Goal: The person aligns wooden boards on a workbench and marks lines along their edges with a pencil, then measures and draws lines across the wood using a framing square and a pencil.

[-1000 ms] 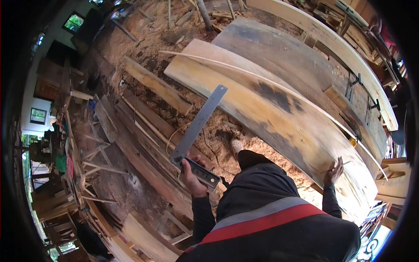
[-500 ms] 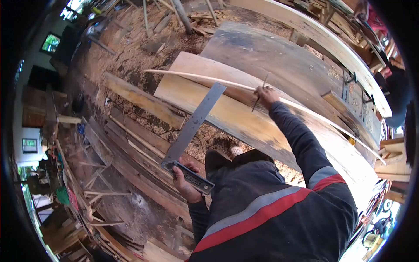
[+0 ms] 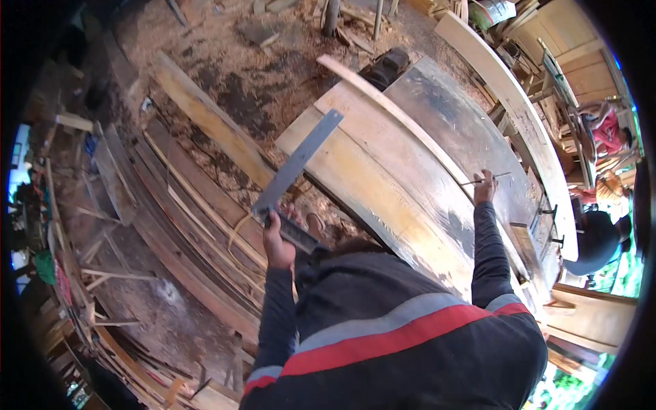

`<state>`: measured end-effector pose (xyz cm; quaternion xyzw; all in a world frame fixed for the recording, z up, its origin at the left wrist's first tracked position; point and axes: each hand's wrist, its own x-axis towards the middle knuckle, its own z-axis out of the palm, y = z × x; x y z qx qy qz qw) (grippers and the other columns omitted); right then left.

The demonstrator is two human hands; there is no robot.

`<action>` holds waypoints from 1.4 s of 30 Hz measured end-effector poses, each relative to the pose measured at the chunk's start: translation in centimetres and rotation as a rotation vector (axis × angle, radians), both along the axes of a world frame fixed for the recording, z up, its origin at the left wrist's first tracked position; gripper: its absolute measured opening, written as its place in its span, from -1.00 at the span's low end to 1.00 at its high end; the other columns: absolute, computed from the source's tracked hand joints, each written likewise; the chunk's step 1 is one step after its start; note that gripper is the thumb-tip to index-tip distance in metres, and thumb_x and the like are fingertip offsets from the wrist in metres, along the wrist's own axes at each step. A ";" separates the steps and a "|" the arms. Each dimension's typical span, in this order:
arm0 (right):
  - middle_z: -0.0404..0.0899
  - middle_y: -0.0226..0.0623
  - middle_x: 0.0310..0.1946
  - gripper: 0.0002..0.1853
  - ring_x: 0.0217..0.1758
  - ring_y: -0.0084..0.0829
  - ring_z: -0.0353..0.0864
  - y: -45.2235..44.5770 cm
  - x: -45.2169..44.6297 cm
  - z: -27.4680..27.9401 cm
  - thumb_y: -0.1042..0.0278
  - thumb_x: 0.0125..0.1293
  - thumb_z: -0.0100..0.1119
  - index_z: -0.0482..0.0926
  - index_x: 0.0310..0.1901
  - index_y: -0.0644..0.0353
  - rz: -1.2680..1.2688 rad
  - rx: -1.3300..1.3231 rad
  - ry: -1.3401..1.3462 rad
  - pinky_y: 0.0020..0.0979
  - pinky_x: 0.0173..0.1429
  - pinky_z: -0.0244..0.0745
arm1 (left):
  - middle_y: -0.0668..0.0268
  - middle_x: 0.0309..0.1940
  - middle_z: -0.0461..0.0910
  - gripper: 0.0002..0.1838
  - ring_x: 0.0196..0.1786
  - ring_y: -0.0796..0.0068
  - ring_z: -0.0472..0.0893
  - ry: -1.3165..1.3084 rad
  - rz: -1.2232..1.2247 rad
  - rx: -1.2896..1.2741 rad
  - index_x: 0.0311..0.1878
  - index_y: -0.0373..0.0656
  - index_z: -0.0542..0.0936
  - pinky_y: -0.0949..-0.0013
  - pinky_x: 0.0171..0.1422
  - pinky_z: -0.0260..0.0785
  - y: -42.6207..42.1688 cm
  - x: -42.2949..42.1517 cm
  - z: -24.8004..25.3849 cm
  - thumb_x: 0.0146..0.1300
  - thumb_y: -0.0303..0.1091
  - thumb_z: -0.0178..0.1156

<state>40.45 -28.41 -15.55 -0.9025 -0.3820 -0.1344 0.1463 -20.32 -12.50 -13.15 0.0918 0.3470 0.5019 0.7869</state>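
My left hand (image 3: 279, 244) is closed around the dark handle of a try square (image 3: 301, 162), whose wide metal blade points up and away over the near edge of the boards. My right hand (image 3: 484, 186) pinches a thin pencil (image 3: 504, 175) that sticks out on both sides of the fingers. Beside that hand, a long narrow wooden strip (image 3: 403, 119) runs lengthwise over the wide pale board (image 3: 383, 181). Whether the fingers also grip the strip, I cannot tell.
A dark weathered panel (image 3: 451, 99) lies beyond the pale board. Past it stands a long plank (image 3: 526, 116) with black clamps (image 3: 557, 240) near its end. Loose planks (image 3: 205, 116) and wood shavings (image 3: 225, 41) cover the ground. Stacked timber (image 3: 184, 253) lies to the left.
The view has turned and shifted. The strip's far end has swung away across the boards, and my right hand has moved outward with the pencil. My left hand still holds the try square.
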 end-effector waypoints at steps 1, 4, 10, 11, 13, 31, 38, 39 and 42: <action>0.68 -0.07 -0.10 -0.68 0.04 0.03 0.57 1.7 -1.6 0.3 0.23 0.24 0.41 0.63 0.00 0.06 0.079 0.005 0.067 -0.04 0.16 0.42 | 0.23 0.03 0.58 -0.49 -0.01 0.28 0.59 0.030 -0.016 -0.053 0.35 -0.16 0.38 0.15 0.08 0.48 1.5 0.5 -0.5 0.52 -0.03 0.11; 0.67 -0.10 -0.05 -0.68 0.07 0.02 0.57 8.0 -11.1 2.2 0.26 0.26 0.43 0.62 0.01 0.11 0.293 -0.040 0.264 -0.10 0.16 0.49 | 0.22 -0.05 0.63 -0.57 -0.09 0.32 0.62 0.024 -0.048 -0.181 0.24 -0.19 0.44 0.18 0.00 0.55 5.3 2.8 -2.3 0.53 -0.07 0.09; 0.64 -0.10 0.05 -0.66 0.13 0.00 0.58 18.2 -26.5 2.0 0.28 0.29 0.41 0.59 0.05 0.13 0.650 0.035 0.407 -0.14 0.18 0.52 | 0.25 -0.09 0.63 -0.56 -0.03 0.37 0.61 0.159 0.045 -0.337 0.11 -0.30 0.53 0.25 0.12 0.51 7.5 7.0 -4.0 0.45 -0.09 0.24; 0.64 -0.09 0.03 -0.66 0.11 0.00 0.59 19.7 -28.1 1.5 0.28 0.31 0.39 0.58 0.06 0.14 0.630 0.040 0.449 -0.14 0.18 0.52 | 0.23 -0.03 0.61 -0.56 0.04 0.38 0.57 0.262 0.047 -0.412 0.13 -0.32 0.52 0.28 0.20 0.44 7.7 7.5 -5.3 0.46 -0.10 0.24; 0.64 -0.04 -0.01 -0.66 0.04 0.01 0.61 22.7 -30.8 1.3 0.29 0.35 0.34 0.56 0.10 0.16 0.538 0.019 0.631 -0.15 0.14 0.52 | 0.20 0.14 0.55 -0.52 0.19 0.40 0.46 0.373 0.066 -0.378 0.20 -0.39 0.46 0.35 0.37 0.25 8.4 8.7 -4.7 0.48 -0.15 0.22; 0.62 -0.05 0.04 -0.62 0.09 0.02 0.52 28.3 -34.7 -0.4 0.19 0.46 0.17 0.48 0.22 0.12 0.492 0.016 0.519 -0.06 0.25 0.33 | 0.21 0.12 0.53 -0.56 0.12 0.42 0.47 0.512 0.150 -0.193 0.20 -0.38 0.45 0.33 0.33 0.29 9.4 10.6 -3.8 0.47 -0.23 0.24; 0.60 -0.08 0.11 -0.62 0.11 0.01 0.50 28.3 -34.4 -0.3 0.20 0.45 0.17 0.47 0.23 0.10 0.508 -0.023 0.540 -0.07 0.26 0.32 | 0.18 0.07 0.54 -0.53 0.06 0.45 0.47 0.470 0.075 -0.236 0.12 -0.43 0.46 0.35 0.27 0.33 9.0 9.7 -4.2 0.45 -0.15 0.27; 0.60 -0.08 0.11 -0.62 0.11 0.01 0.51 28.2 -34.3 -0.4 0.21 0.45 0.17 0.48 0.23 0.10 0.523 0.002 0.512 -0.07 0.26 0.33 | 0.20 0.04 0.55 -0.53 0.04 0.46 0.49 0.549 0.010 -0.226 0.12 -0.40 0.47 0.35 0.24 0.35 8.8 9.2 -4.4 0.43 -0.15 0.29; 0.60 -0.08 0.12 -0.55 0.12 0.00 0.51 28.0 -34.3 -1.3 0.26 0.38 0.21 0.44 0.28 0.08 0.527 -0.006 0.492 -0.05 0.25 0.33 | 0.24 0.00 0.56 -0.54 0.01 0.45 0.51 0.468 0.038 -0.205 0.13 -0.34 0.48 0.34 0.23 0.36 8.7 9.2 -4.3 0.41 -0.15 0.31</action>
